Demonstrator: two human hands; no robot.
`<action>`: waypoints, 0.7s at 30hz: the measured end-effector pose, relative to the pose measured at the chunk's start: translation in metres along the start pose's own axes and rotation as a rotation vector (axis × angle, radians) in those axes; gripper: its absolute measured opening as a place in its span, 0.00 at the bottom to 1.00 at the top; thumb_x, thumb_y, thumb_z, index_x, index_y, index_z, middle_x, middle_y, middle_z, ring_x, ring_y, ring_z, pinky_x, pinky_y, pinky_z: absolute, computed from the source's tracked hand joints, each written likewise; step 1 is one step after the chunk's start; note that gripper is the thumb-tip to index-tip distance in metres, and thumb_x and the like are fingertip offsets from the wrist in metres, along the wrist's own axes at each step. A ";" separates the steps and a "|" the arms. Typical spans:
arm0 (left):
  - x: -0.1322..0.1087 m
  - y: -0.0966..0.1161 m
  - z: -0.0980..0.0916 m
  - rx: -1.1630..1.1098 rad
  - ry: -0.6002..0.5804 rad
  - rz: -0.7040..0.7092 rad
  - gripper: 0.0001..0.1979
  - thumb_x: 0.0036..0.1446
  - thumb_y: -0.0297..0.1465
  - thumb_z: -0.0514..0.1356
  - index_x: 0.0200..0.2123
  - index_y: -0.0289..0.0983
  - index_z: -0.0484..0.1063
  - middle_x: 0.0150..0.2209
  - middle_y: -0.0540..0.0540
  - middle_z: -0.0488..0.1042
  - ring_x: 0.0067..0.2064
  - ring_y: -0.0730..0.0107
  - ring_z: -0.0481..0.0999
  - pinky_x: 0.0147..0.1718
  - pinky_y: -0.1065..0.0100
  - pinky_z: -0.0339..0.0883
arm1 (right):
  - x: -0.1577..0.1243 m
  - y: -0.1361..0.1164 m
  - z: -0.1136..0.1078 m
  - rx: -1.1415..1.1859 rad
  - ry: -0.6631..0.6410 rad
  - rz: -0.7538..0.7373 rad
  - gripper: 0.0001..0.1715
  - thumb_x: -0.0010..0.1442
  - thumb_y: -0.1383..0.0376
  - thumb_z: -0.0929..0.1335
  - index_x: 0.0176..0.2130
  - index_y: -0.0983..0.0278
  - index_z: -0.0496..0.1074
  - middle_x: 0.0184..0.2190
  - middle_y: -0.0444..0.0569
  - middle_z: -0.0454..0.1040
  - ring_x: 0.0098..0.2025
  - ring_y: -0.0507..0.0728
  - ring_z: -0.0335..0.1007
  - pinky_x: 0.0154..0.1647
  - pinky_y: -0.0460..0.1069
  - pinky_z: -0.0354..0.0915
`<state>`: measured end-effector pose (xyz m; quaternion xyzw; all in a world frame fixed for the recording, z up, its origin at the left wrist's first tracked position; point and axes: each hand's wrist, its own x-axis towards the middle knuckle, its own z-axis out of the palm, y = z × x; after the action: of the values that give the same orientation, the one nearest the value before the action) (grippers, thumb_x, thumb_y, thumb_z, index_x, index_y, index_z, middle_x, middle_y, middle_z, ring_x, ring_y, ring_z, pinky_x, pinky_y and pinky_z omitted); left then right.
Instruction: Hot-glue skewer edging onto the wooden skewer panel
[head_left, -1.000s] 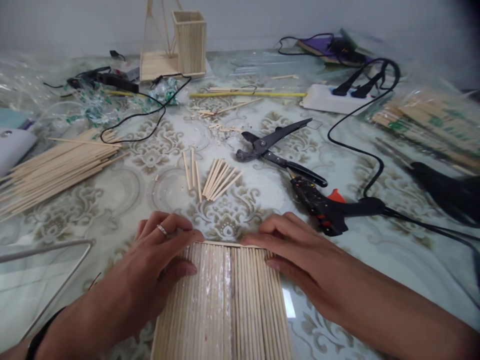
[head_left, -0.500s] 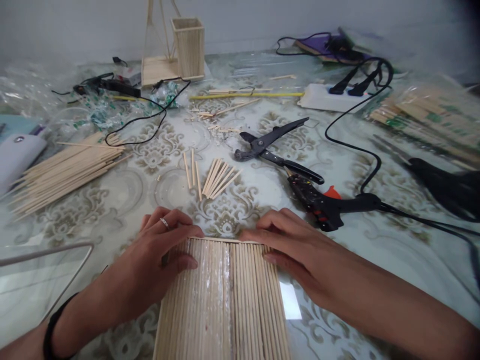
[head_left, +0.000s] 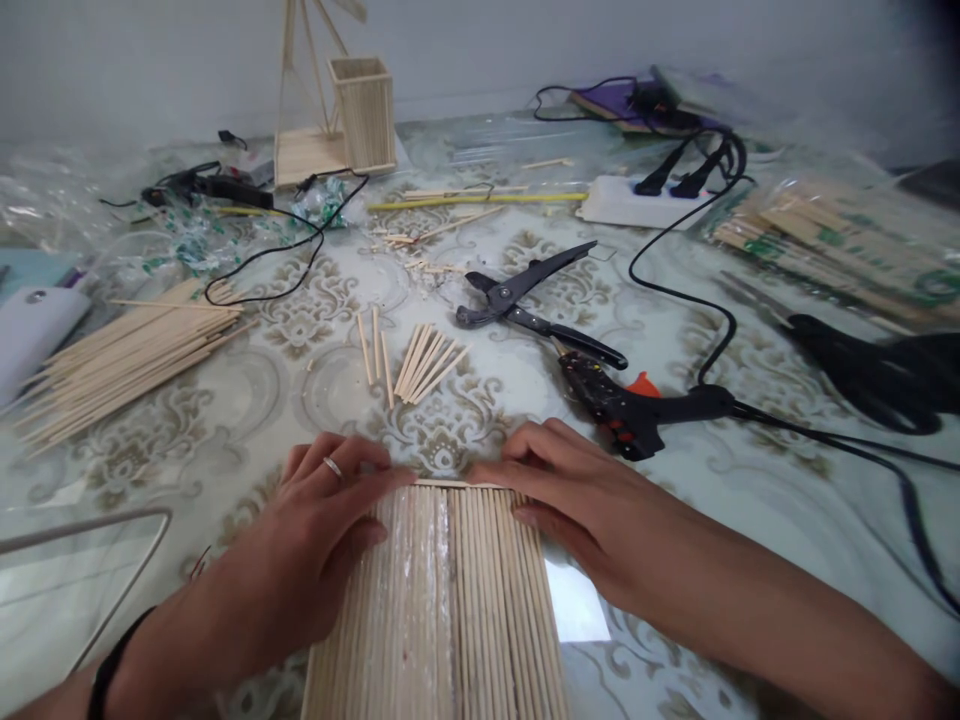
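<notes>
A panel of thin wooden sticks laid side by side lies in front of me, with shiny, glue-like streaks on its left half. Across its far edge runs a thin crosswise stick. My left hand has its fingers on the far left corner, the thumb over the panel's face. At the far right corner my right hand pinches the edge between fingers and thumb. Just beyond are several short cut sticks. A black glue gun and black-handled cutters lie past my right hand.
Long sticks are piled at left. A stick-built box stands at the back. A white power strip with black cables, bagged sticks and black-handled scissors occupy the right side. Crumpled clear plastic lies at back left.
My left forefinger has slid a little to the right along the panel's far edge, and its thumb has moved slightly left. The right hand keeps its hold; the view has shifted slightly.
</notes>
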<state>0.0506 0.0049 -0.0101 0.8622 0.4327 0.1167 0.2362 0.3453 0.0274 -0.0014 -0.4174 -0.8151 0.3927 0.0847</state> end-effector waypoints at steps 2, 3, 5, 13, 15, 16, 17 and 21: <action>0.000 0.010 0.004 0.018 0.019 0.035 0.27 0.67 0.17 0.50 0.64 0.43 0.63 0.57 0.42 0.72 0.56 0.53 0.69 0.55 0.44 0.69 | 0.000 0.000 0.000 -0.012 0.006 -0.012 0.26 0.68 0.79 0.61 0.54 0.57 0.74 0.46 0.50 0.69 0.50 0.61 0.67 0.51 0.59 0.68; -0.001 0.016 0.006 0.028 0.033 0.044 0.31 0.64 0.15 0.48 0.67 0.42 0.61 0.58 0.40 0.71 0.57 0.54 0.69 0.56 0.44 0.70 | 0.000 0.000 0.000 -0.016 0.014 -0.021 0.27 0.68 0.79 0.61 0.56 0.57 0.74 0.45 0.50 0.69 0.50 0.61 0.67 0.51 0.59 0.68; -0.002 0.028 0.012 0.053 0.043 0.073 0.37 0.61 0.14 0.47 0.71 0.40 0.56 0.61 0.39 0.70 0.60 0.53 0.68 0.59 0.44 0.70 | 0.000 0.001 0.002 -0.018 0.033 -0.037 0.30 0.68 0.80 0.61 0.59 0.56 0.74 0.45 0.50 0.69 0.50 0.61 0.67 0.51 0.59 0.68; 0.001 0.064 0.042 0.228 0.117 0.007 0.34 0.67 0.38 0.62 0.70 0.32 0.57 0.64 0.27 0.67 0.62 0.35 0.69 0.55 0.31 0.71 | -0.001 0.005 0.007 -0.032 0.079 -0.094 0.33 0.64 0.83 0.62 0.60 0.58 0.74 0.46 0.51 0.70 0.52 0.63 0.66 0.53 0.61 0.68; 0.003 0.066 0.044 0.234 0.100 0.025 0.31 0.67 0.36 0.61 0.70 0.35 0.59 0.64 0.28 0.67 0.62 0.36 0.69 0.56 0.31 0.71 | -0.001 0.006 0.007 -0.036 0.092 -0.102 0.32 0.64 0.82 0.62 0.59 0.59 0.75 0.46 0.52 0.71 0.51 0.63 0.66 0.53 0.61 0.68; 0.003 0.066 0.044 0.239 0.087 0.038 0.30 0.68 0.35 0.61 0.69 0.36 0.60 0.64 0.29 0.67 0.62 0.36 0.68 0.56 0.31 0.70 | -0.001 0.006 0.007 -0.037 0.098 -0.108 0.32 0.64 0.82 0.62 0.59 0.59 0.75 0.46 0.52 0.71 0.52 0.63 0.67 0.53 0.61 0.68; 0.004 0.066 0.043 0.251 0.078 0.048 0.28 0.68 0.36 0.60 0.68 0.37 0.61 0.64 0.29 0.67 0.63 0.35 0.68 0.57 0.31 0.70 | -0.001 0.006 0.007 -0.036 0.102 -0.115 0.31 0.65 0.82 0.62 0.58 0.59 0.75 0.46 0.52 0.71 0.52 0.63 0.67 0.53 0.60 0.68; 0.005 0.065 0.042 0.307 0.072 0.073 0.24 0.68 0.35 0.59 0.64 0.35 0.65 0.63 0.25 0.66 0.63 0.32 0.68 0.56 0.31 0.70 | 0.000 0.005 0.006 -0.037 0.100 -0.113 0.28 0.66 0.81 0.62 0.57 0.60 0.76 0.46 0.52 0.72 0.51 0.63 0.67 0.53 0.60 0.69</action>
<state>0.1151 -0.0373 -0.0130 0.8985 0.4221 0.0883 0.0818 0.3460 0.0257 -0.0090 -0.3914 -0.8392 0.3508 0.1395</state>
